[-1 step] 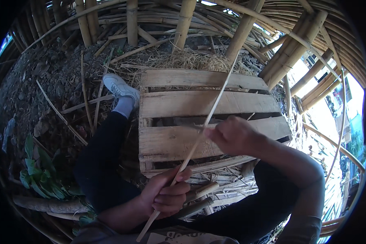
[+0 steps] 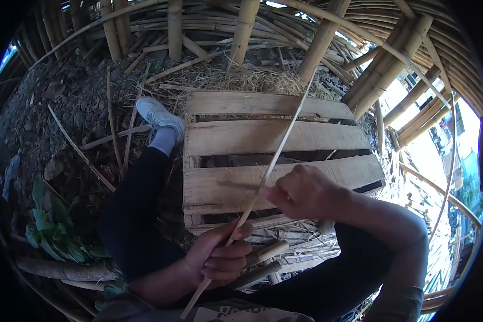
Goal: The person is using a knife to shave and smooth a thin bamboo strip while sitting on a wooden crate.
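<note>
My left hand (image 2: pixel 220 255) is closed round the lower part of a long, thin bamboo strip (image 2: pixel 280 147). From there the strip slants up and away to the right, over a slatted wooden crate (image 2: pixel 236 137); its lower end sticks out below my fist near my lap. In my closed right hand (image 2: pixel 306 190) is a knife (image 2: pixel 237 185). Its blade, smeared by motion, points left and crosses the strip a little above my left hand. My right fingers hide the knife's handle, and the thumb side lies against the strip.
My left leg ends in a white shoe (image 2: pixel 156 115) beside the crate. Bamboo posts (image 2: pixel 245 32) and stacked poles stand behind. Dry straw (image 2: pixel 268 80), loose sticks and a leafy plant (image 2: pixel 51 225) lie round about. More cut strips (image 2: pixel 306 241) are under the crate's near edge.
My right hand and the knife have slid down along the strip, nearer to my left hand. The left hand and the crate have stayed in place.
</note>
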The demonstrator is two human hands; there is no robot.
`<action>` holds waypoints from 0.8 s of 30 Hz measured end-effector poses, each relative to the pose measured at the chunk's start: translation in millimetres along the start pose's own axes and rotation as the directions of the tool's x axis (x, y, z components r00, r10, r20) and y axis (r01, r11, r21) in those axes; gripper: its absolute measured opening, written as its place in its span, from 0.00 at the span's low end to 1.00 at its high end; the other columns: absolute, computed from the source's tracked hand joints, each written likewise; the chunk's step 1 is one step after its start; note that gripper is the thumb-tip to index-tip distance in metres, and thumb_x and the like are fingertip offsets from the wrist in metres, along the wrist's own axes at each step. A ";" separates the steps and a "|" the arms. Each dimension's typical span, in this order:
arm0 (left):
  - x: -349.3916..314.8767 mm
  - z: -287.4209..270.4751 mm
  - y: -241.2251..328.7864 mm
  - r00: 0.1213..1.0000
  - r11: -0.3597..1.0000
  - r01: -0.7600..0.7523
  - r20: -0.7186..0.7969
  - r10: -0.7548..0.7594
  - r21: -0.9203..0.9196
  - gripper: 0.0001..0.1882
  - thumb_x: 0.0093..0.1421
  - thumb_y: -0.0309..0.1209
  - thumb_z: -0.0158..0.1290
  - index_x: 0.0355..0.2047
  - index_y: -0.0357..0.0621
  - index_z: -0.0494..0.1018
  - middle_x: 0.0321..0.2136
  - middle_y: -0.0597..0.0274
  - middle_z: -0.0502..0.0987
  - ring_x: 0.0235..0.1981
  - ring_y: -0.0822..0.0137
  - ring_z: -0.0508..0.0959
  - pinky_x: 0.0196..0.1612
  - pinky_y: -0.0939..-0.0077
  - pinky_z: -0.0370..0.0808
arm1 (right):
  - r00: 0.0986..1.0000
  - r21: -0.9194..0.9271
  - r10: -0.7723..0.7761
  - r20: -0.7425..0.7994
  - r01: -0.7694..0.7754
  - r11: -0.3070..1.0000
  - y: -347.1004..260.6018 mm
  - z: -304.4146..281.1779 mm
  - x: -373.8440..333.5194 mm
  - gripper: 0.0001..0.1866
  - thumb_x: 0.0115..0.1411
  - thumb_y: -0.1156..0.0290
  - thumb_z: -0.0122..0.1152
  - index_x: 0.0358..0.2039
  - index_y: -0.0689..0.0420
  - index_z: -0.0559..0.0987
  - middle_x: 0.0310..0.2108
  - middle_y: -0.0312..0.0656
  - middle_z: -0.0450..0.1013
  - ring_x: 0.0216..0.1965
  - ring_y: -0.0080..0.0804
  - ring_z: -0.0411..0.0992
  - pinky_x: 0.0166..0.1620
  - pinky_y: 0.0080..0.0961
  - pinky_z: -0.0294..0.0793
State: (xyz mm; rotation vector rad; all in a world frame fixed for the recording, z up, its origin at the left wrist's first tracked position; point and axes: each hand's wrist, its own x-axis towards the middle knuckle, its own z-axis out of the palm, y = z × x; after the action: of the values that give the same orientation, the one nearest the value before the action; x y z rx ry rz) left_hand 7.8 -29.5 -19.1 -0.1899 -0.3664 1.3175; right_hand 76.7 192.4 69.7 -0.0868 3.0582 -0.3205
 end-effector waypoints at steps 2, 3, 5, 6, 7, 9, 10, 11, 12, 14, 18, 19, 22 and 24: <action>-0.4 -2.4 2.2 0.999 1.000 0.029 0.017 -0.029 -0.008 0.19 0.74 0.43 0.29 0.34 0.45 0.62 0.13 0.71 0.57 0.07 0.81 0.55 0.03 0.88 0.54 | 1.000 -0.004 -0.020 0.025 0.020 1.000 -7.1 -2.3 -0.7 0.31 0.67 0.53 0.50 0.11 0.60 0.74 0.10 0.49 0.69 0.16 0.47 0.74 0.25 0.41 0.76; 0.0 -1.8 4.2 0.999 0.999 0.037 0.023 -0.037 -0.021 0.19 0.74 0.43 0.28 0.34 0.46 0.62 0.13 0.71 0.57 0.08 0.81 0.55 0.03 0.88 0.54 | 0.998 -0.006 -0.046 0.049 0.047 0.999 -8.2 -2.0 -1.0 0.33 0.67 0.49 0.47 0.12 0.61 0.76 0.10 0.49 0.70 0.17 0.47 0.76 0.26 0.42 0.78; -3.8 0.8 1.9 0.999 0.999 0.029 0.020 -0.029 -0.031 0.19 0.74 0.43 0.28 0.34 0.46 0.62 0.13 0.71 0.58 0.08 0.81 0.55 0.03 0.88 0.54 | 0.972 -0.024 0.226 0.067 -0.225 0.974 27.9 -14.1 13.5 0.34 0.68 0.50 0.45 0.12 0.62 0.75 0.09 0.48 0.68 0.15 0.46 0.74 0.25 0.41 0.77; -4.1 1.2 3.4 0.999 0.999 0.037 0.000 -0.037 -0.012 0.19 0.74 0.44 0.28 0.34 0.47 0.62 0.13 0.71 0.58 0.08 0.82 0.55 0.03 0.89 0.54 | 0.931 -0.045 0.365 0.019 -0.364 0.930 44.2 -17.4 15.8 0.34 0.69 0.50 0.45 0.12 0.62 0.75 0.09 0.48 0.68 0.15 0.46 0.74 0.26 0.41 0.76; -3.9 1.8 4.7 0.999 0.999 0.039 -0.020 -0.039 0.009 0.19 0.74 0.44 0.28 0.34 0.47 0.63 0.14 0.71 0.58 0.08 0.82 0.54 0.03 0.89 0.54 | 0.932 -0.047 0.361 0.019 -0.360 0.932 46.0 -17.8 15.1 0.34 0.69 0.50 0.45 0.12 0.62 0.75 0.09 0.48 0.68 0.15 0.46 0.74 0.26 0.41 0.76; -3.3 1.5 1.3 0.999 0.998 0.022 -0.031 -0.020 0.054 0.19 0.74 0.45 0.28 0.34 0.47 0.62 0.13 0.71 0.57 0.08 0.82 0.54 0.03 0.89 0.53 | 0.932 0.001 0.358 0.055 -0.359 0.933 42.9 -15.6 9.0 0.34 0.69 0.51 0.44 0.12 0.63 0.75 0.08 0.47 0.67 0.14 0.45 0.73 0.27 0.41 0.76; -3.5 1.0 -0.1 0.999 0.996 0.003 -0.046 0.001 0.093 0.19 0.74 0.45 0.28 0.34 0.47 0.62 0.13 0.72 0.57 0.08 0.83 0.54 0.03 0.89 0.53 | 0.963 0.113 0.228 0.141 -0.245 0.963 21.2 -14.3 5.1 0.34 0.69 0.50 0.46 0.13 0.64 0.75 0.09 0.48 0.68 0.14 0.45 0.73 0.28 0.42 0.77; -3.7 2.7 -0.8 0.999 0.996 -0.003 -0.047 0.007 0.090 0.19 0.74 0.45 0.28 0.34 0.47 0.62 0.13 0.72 0.57 0.08 0.83 0.54 0.03 0.89 0.53 | 0.985 0.141 0.100 0.138 -0.120 0.983 2.0 -9.3 0.0 0.34 0.68 0.50 0.47 0.13 0.64 0.75 0.09 0.48 0.68 0.14 0.45 0.73 0.27 0.41 0.77; -3.5 5.5 -0.7 0.993 0.985 0.006 -0.118 0.015 0.170 0.20 0.74 0.45 0.28 0.34 0.47 0.62 0.13 0.72 0.56 0.08 0.83 0.54 0.03 0.89 0.53 | 0.992 0.161 -0.011 0.128 -0.010 0.987 -8.6 -7.4 -6.3 0.33 0.68 0.50 0.48 0.13 0.64 0.75 0.09 0.48 0.68 0.14 0.46 0.74 0.26 0.41 0.77; -7.5 8.3 1.8 0.980 0.969 0.027 -0.200 0.023 0.245 0.20 0.74 0.45 0.27 0.33 0.47 0.62 0.12 0.73 0.56 0.08 0.83 0.54 0.03 0.90 0.53 | 0.998 0.052 -0.058 -0.013 0.058 0.997 8.9 -3.5 0.3 0.30 0.69 0.57 0.49 0.11 0.62 0.70 0.09 0.49 0.66 0.12 0.44 0.71 0.24 0.40 0.73; -5.9 5.0 5.0 0.997 0.999 0.035 -0.067 -0.036 -0.015 0.20 0.74 0.46 0.28 0.33 0.47 0.62 0.12 0.73 0.57 0.07 0.83 0.57 0.04 0.90 0.55 | 0.906 0.008 0.421 0.038 -0.421 0.907 56.5 -20.8 9.9 0.29 0.68 0.58 0.49 0.13 0.63 0.73 0.10 0.51 0.67 0.13 0.46 0.71 0.24 0.41 0.73; -4.9 2.3 3.6 0.999 0.998 0.045 -0.008 -0.046 -0.043 0.20 0.74 0.45 0.28 0.33 0.46 0.62 0.12 0.72 0.58 0.07 0.83 0.58 0.04 0.90 0.56 | 0.929 0.052 0.370 0.019 -0.371 0.927 48.8 -11.0 6.6 0.32 0.67 0.51 0.49 0.12 0.62 0.74 0.07 0.47 0.66 0.13 0.42 0.74 0.21 0.39 0.75; -3.7 0.6 3.3 0.996 0.991 0.078 0.058 -0.072 -0.105 0.20 0.74 0.45 0.28 0.32 0.46 0.62 0.13 0.71 0.60 0.08 0.82 0.61 0.05 0.89 0.59 | 0.996 0.104 -0.062 -0.069 0.069 0.992 6.4 5.4 -7.7 0.32 0.68 0.51 0.49 0.12 0.61 0.73 0.08 0.48 0.68 0.13 0.44 0.74 0.23 0.39 0.77; -4.1 -0.1 5.5 0.994 0.986 0.097 0.057 -0.090 -0.139 0.20 0.74 0.45 0.28 0.32 0.46 0.62 0.13 0.70 0.61 0.09 0.81 0.63 0.05 0.89 0.60 | 0.999 0.044 0.018 -0.049 -0.016 0.999 26.1 4.1 2.9 0.33 0.68 0.50 0.48 0.11 0.61 0.73 0.08 0.48 0.68 0.13 0.44 0.74 0.23 0.39 0.77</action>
State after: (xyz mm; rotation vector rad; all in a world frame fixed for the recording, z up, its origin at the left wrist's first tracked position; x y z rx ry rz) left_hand 2.0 -32.1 -21.7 -0.2558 -0.5061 1.2059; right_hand 72.8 216.8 60.0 -0.0508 3.0969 -0.3942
